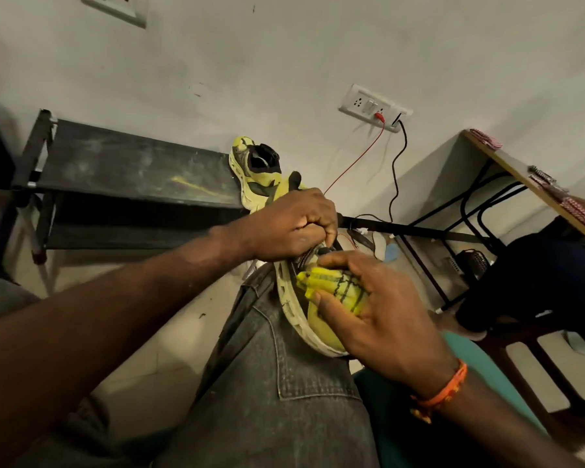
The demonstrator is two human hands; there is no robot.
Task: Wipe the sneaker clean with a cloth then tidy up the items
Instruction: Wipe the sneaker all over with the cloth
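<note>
Left hand [294, 224] grips the sneaker [304, 309] on the knee while right hand [362, 298] pinches a yellow cloth [331, 285] against it; hard rubbing may tip it off.

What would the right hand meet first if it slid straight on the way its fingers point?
Likely the left hand, gripping the sneaker just beyond the right hand and its yellow cloth; depth is unclear.

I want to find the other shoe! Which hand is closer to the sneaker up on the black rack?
Left. The left hand is just below the sneaker on the rack; the right hand is farther down.
</note>
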